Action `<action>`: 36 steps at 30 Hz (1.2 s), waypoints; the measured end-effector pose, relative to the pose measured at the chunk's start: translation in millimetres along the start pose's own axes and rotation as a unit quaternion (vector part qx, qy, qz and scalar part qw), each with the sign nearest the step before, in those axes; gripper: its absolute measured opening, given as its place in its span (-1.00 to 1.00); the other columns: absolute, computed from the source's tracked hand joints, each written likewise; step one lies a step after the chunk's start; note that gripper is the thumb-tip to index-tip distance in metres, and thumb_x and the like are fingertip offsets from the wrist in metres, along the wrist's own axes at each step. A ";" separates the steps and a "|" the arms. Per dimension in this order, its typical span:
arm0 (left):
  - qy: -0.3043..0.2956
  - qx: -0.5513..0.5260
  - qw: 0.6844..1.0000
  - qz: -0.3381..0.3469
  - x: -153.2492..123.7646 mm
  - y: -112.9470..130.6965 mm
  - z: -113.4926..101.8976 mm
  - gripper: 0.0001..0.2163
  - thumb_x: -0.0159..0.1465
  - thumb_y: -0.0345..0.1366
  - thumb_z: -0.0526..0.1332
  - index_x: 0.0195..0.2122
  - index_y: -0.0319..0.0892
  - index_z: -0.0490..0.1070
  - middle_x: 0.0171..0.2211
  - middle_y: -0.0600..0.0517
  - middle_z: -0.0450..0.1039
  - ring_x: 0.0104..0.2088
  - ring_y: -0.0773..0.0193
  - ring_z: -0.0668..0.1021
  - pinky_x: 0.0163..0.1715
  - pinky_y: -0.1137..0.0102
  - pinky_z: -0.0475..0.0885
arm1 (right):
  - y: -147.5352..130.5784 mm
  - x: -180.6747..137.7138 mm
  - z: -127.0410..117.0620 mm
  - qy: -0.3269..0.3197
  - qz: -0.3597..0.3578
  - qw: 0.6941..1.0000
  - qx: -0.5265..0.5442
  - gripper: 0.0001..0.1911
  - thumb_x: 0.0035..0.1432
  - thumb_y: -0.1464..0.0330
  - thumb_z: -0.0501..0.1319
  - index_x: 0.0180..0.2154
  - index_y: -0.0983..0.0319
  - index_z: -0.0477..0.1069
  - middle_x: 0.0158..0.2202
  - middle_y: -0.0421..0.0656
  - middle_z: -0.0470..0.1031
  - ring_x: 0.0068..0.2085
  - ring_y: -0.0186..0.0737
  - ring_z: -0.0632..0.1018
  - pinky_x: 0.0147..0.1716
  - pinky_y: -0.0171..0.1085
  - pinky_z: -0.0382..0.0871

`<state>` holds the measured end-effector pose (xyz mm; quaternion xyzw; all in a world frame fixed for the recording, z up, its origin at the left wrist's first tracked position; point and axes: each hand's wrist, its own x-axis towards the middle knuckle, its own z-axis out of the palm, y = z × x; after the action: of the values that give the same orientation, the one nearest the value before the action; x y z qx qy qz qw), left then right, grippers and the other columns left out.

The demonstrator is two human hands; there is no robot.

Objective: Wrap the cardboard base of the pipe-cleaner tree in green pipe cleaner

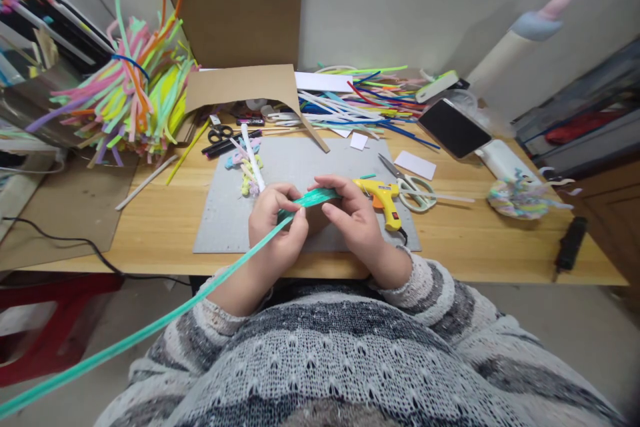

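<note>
A bundle of teal pipe cleaners point(318, 197) is stretched between my two hands above the grey cutting mat point(220, 227). My left hand point(277, 220) pinches it between thumb and fingers, and a long teal length trails from there down to the lower left. The other end lies in my right hand point(355, 217), its fingers curled over the top and the thumb below. Just right of that hand rests a yellow hot glue gun point(385, 200) with a glue stick in its back. Green-handled scissors point(417, 193) lie open behind it.
Small pastel fuzzy pieces point(250, 177) and a white stick lie on the mat's left. Black scissors point(220, 133), a cut cardboard piece point(245, 88) and loose pipe cleaners point(340, 107) line the back. A phone point(455, 127) stands right; a thick pipe-cleaner bunch point(130, 87) fills the left.
</note>
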<state>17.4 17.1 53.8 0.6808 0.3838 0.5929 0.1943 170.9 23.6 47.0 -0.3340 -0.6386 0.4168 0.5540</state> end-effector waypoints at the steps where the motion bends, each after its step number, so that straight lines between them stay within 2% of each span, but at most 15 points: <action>1: 0.001 0.000 1.000 0.002 0.0 0.3 0.3 -0.86 0.15 -0.50 0.18 -0.40 -0.14 0.23 -0.31 0.04 0.37 -0.27 0.28 0.46 -0.23 0.28 0.39 | -0.3 0.4 1.0 0.006 0.007 1.000 0.009 -0.69 0.20 0.33 0.18 0.01 0.06 0.36 -0.09 -0.17 0.50 -0.04 -0.19 0.52 0.02 -0.09 0.41; 8: -0.001 0.016 1.000 0.009 -0.4 2.3 1.8 -0.87 0.15 -0.49 0.19 -0.40 -0.14 0.24 -0.31 0.03 0.38 -0.28 0.28 0.47 -0.25 0.29 0.39 | -2.1 1.3 8.9 0.048 0.027 0.998 -0.027 -0.72 0.17 0.37 0.19 -0.05 0.08 0.38 -0.11 -0.17 0.48 -0.08 -0.21 0.50 0.00 -0.11 0.41; 20: 0.001 0.029 0.999 0.029 1.9 1.9 1.8 -0.86 0.15 -0.48 0.19 -0.40 -0.14 0.23 -0.32 0.04 0.38 -0.30 0.30 0.48 -0.28 0.32 0.41 | -3.4 3.4 12.6 0.071 0.028 0.996 -0.034 -0.77 0.15 0.38 0.20 -0.11 0.11 0.39 -0.14 -0.18 0.49 -0.11 -0.23 0.50 -0.04 -0.15 0.42; 24: 0.006 0.035 0.999 0.036 1.8 0.5 2.0 -0.87 0.16 -0.47 0.19 -0.39 -0.14 0.24 -0.32 0.04 0.39 -0.29 0.30 0.48 -0.27 0.32 0.41 | -2.4 3.7 10.3 0.059 0.026 0.997 -0.033 -0.77 0.17 0.35 0.20 -0.10 0.10 0.39 -0.14 -0.18 0.48 -0.11 -0.23 0.51 -0.04 -0.15 0.42; 30: 0.014 0.024 0.999 0.020 -0.7 -1.4 1.6 -0.87 0.17 -0.48 0.18 -0.38 -0.13 0.24 -0.30 0.04 0.39 -0.27 0.29 0.47 -0.24 0.31 0.40 | 0.6 0.4 3.2 0.009 0.010 1.000 0.025 -0.76 0.26 0.24 0.13 -0.04 0.04 0.39 -0.08 -0.19 0.49 -0.02 -0.19 0.50 0.06 -0.10 0.36; 33: 0.014 0.019 1.000 0.015 -0.9 -1.6 1.3 -0.87 0.16 -0.49 0.18 -0.38 -0.13 0.23 -0.30 0.04 0.39 -0.27 0.29 0.47 -0.23 0.30 0.39 | 2.0 -0.2 1.7 0.013 -0.006 0.999 0.041 -0.71 0.29 0.18 0.07 0.00 0.04 0.37 -0.04 -0.17 0.49 0.02 -0.17 0.49 0.08 -0.07 0.35; 36: 0.012 0.016 1.000 0.008 -0.8 -1.9 1.0 -0.86 0.16 -0.49 0.18 -0.38 -0.13 0.23 -0.29 0.04 0.39 -0.26 0.28 0.47 -0.22 0.30 0.38 | 0.9 -1.3 -0.2 0.039 -0.028 0.999 0.010 -0.70 0.28 0.17 0.07 0.02 0.02 0.35 0.00 -0.17 0.48 0.07 -0.12 0.46 0.11 -0.02 0.32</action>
<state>17.8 17.9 51.7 0.6799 0.3900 0.5961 0.1741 171.3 22.8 45.7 -0.3264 -0.6216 0.3943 0.5930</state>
